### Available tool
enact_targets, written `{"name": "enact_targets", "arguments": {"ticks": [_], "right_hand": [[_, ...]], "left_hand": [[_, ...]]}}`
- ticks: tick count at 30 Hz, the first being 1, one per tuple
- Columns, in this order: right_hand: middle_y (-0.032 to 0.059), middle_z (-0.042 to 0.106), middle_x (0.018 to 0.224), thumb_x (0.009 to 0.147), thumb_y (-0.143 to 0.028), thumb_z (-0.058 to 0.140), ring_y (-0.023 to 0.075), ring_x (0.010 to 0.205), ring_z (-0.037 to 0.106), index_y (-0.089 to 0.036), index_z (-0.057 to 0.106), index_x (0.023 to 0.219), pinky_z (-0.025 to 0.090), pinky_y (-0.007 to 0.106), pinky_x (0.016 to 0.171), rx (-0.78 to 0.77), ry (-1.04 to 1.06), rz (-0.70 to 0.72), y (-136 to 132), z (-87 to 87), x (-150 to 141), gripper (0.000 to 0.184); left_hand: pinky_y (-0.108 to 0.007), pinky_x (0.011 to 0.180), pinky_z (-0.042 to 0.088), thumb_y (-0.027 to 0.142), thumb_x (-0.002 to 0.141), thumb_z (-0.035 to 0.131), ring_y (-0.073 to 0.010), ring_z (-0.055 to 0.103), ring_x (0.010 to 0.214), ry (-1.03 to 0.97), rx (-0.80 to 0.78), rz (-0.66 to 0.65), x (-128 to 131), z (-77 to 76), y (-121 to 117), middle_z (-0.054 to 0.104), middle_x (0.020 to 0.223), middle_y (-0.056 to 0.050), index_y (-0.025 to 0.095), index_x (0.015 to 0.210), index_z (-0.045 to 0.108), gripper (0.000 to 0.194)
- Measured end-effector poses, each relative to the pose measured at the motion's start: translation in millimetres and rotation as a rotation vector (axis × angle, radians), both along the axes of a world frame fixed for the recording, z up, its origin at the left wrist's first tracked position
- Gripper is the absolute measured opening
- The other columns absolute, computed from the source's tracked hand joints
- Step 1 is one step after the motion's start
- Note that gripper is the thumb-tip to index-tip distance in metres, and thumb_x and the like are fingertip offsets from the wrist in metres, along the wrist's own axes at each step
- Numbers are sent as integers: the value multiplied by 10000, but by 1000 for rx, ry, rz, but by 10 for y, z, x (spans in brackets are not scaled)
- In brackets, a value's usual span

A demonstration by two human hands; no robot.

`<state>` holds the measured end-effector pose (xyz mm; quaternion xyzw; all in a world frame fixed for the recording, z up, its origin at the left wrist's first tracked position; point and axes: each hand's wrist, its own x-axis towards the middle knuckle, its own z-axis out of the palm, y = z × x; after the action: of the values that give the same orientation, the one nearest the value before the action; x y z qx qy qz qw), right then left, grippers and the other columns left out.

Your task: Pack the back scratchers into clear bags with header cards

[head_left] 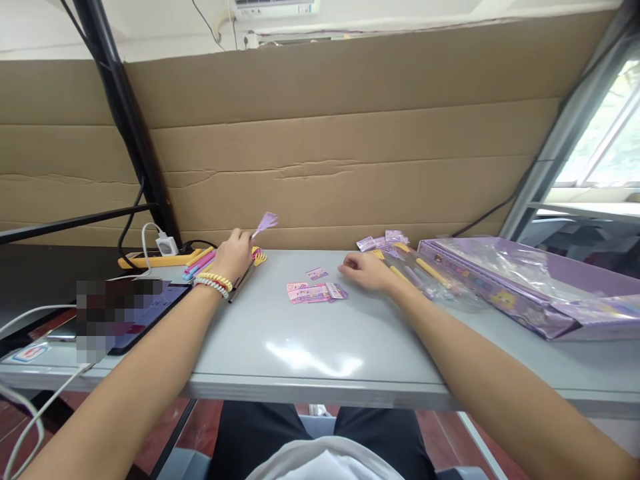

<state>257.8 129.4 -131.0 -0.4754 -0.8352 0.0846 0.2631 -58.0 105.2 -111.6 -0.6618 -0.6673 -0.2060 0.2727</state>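
Observation:
My left hand (235, 255) is closed around a slim stick with a purple, claw-shaped head (267, 221), like a small back scratcher. Its lower part is hidden by the hand. Beneath that hand lie similar sticks with yellow claw heads (259, 258) and dark shafts. Pink, blue and yellow handles (199, 264) stick out to its left. My right hand (367, 269) rests on the table with fingers loosely curled, nothing visible in them. Just left of it are small pink and purple printed cards (315, 293). Beside it on the right, more yellow-handled sticks (425, 268) lie in clear plastic bags.
A purple printed box (505, 283) with clear plastic inside stands on the right of the grey table (280, 340). At left are a tablet (150, 317), white cables and a yellow power strip (165, 259). A cardboard wall (320, 147) rises behind.

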Motion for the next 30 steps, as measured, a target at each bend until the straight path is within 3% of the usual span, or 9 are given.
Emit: {"name": "enact_targets", "arguments": {"ticks": [5, 10, 13, 16, 21, 25, 30], "right_hand": [[-4, 566, 695, 779, -537, 507, 122, 613, 495, -164, 524, 1009, 371, 237, 569, -39, 261, 75, -71, 45, -37, 438], [-41, 470, 528, 770, -512, 514, 90, 482, 409, -170, 528, 751, 321, 220, 482, -216, 265, 221, -118, 76, -71, 343], [-37, 472, 507, 809, -488, 464, 82, 464, 396, -176, 480, 654, 320, 220, 483, -235, 254, 186, -107, 59, -83, 349], [-22, 530, 581, 796, -483, 502, 83, 486, 430, -173, 508, 698, 345, 220, 487, -248, 327, 220, -95, 28, -117, 325], [-22, 518, 558, 774, -481, 532, 78, 470, 419, -163, 532, 699, 330, 216, 458, -258, 417, 290, -73, 57, -148, 327], [-32, 475, 501, 714, -500, 597, 63, 433, 370, -156, 516, 653, 277, 214, 428, -201, 553, 185, 49, 158, 96, 359], [-61, 379, 453, 599, -507, 702, 45, 390, 277, -187, 422, 603, 188, 205, 379, -124, 1031, -67, 255, 253, 591, 425]], "left_hand": [[-301, 694, 454, 318, 940, 283, -184, 617, 805, 219, -186, -375, 533, -1, -196, 557, 1091, -100, 198, 1138, 533, 341], [-288, 607, 420, 310, 935, 313, -184, 609, 726, 297, -238, -515, 764, -165, -224, 606, 948, -99, 201, 1110, 548, 313], [-284, 594, 404, 328, 941, 300, -194, 610, 742, 284, -195, -516, 763, -199, -211, 620, 905, -91, 200, 1087, 557, 323], [-285, 576, 387, 355, 951, 258, -207, 614, 745, 267, -147, -487, 795, -192, -230, 624, 904, -101, 173, 1034, 573, 373], [-281, 558, 366, 405, 947, 260, -209, 620, 698, 284, -200, -431, 838, -143, -239, 638, 863, -109, 147, 986, 577, 410], [-298, 603, 377, 396, 945, 276, -222, 624, 751, 267, -211, -356, 563, -32, -146, 660, 860, -82, 178, 980, 571, 369], [-311, 731, 378, 341, 934, 294, -216, 597, 909, 193, -148, -237, 54, 85, -45, 663, 919, -76, 194, 909, 583, 325]]}}
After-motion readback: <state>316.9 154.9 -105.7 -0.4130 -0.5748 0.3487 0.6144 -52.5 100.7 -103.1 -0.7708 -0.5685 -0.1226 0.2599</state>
